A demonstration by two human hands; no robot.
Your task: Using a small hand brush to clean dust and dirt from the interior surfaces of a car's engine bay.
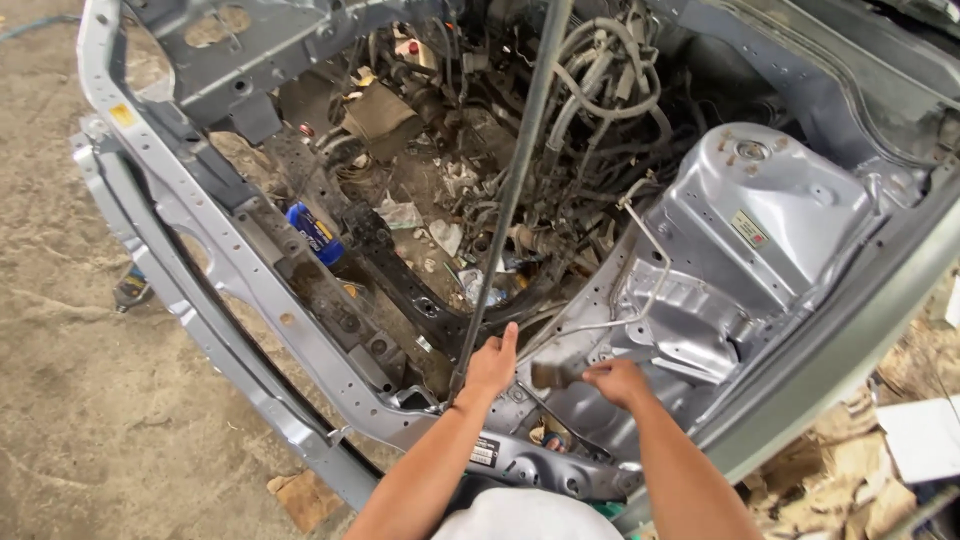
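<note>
I look down into a stripped, engine-less car bay of grey sheet metal (770, 215). My left hand (490, 365) rests near the foot of a long thin metal rod (515, 185) that rises from the front frame toward the top of the view; its fingers are loosely apart and hold nothing. My right hand (615, 380) is closed on a small dark block-shaped object (552, 374), held just above the inner wall of the bay, below a thin bent metal pipe (650, 270).
Loose hoses and wiring (600, 90) hang at the back. A blue container (315, 233) lies on the black crossmember (400, 275). Paper scraps and debris litter the ground inside. The grey front frame rail (230, 270) runs along the left. Crumpled cardboard (850, 480) lies at the right.
</note>
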